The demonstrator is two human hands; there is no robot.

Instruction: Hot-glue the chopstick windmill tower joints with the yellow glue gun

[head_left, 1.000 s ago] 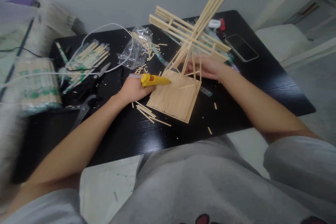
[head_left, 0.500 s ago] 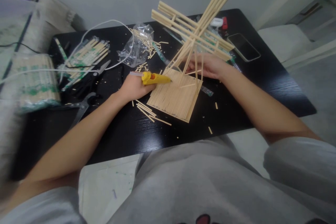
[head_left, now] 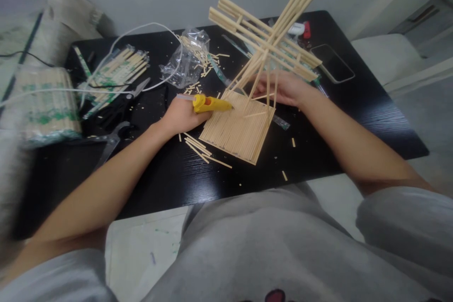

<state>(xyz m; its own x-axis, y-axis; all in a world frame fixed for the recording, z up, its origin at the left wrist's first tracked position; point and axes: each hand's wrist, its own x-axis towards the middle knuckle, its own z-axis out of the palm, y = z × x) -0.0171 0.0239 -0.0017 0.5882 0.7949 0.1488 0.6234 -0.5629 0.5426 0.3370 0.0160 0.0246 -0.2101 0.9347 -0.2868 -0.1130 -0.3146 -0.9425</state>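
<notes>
- Lying closest to the person, a few cut sticks [head_left: 198, 146] rested on the black table [head_left: 255, 179].
- Just behind them stood the windmill-shaped stick model [head_left: 237, 127], near the middle of the table, with its flat square base turned at an angle.
- The left hand [head_left: 182, 115] had its fingers closed around a yellow hot glue gun [head_left: 212, 104]; the nozzle was pointing over the base, and I could not tell if it touched.
- The right hand [head_left: 279, 87] was behind the model's thin legs; its fingers were partly hidden, so I could not tell whether they held something.
- Above this hand, the long crossed blades spread out.
- To the left lay black-handled scissors [head_left: 125, 104] and, farther, wrapped chopsticks [head_left: 116, 75].
- At the far side were a crumpled clear bag [head_left: 182, 68] and, to the right, a phone [head_left: 332, 63].
</notes>
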